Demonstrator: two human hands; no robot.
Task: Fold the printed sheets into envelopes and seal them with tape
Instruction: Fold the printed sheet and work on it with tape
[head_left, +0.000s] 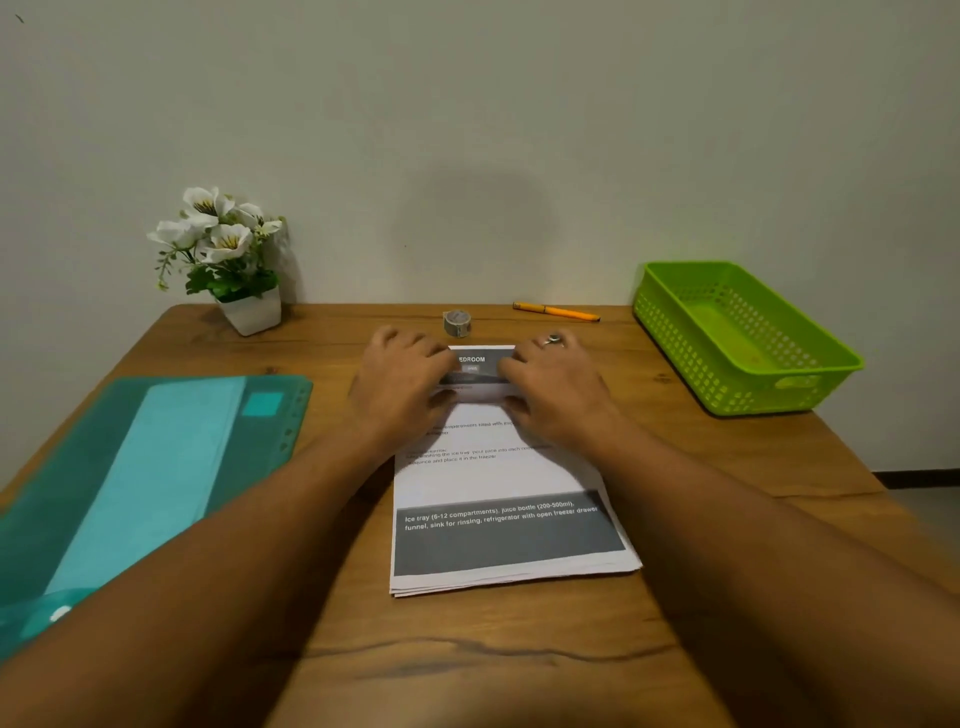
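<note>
A stack of printed sheets (498, 483) lies in the middle of the wooden table (467, 649), long side running away from me. At its far end a small folded piece of printed paper (480, 364) sits between both hands. My left hand (400, 387) grips its left side, fingers on top and thumb under the near edge. My right hand (553, 389), with a ring on one finger, grips the right side the same way. A small roll of tape (457, 322) stands just beyond the hands.
A teal plastic folder (130, 467) with pale paper inside lies at the left. A green perforated basket (737, 338) sits at the far right. An orange pen (556, 312) lies by the wall, and a white pot of flowers (228, 260) stands at the far left.
</note>
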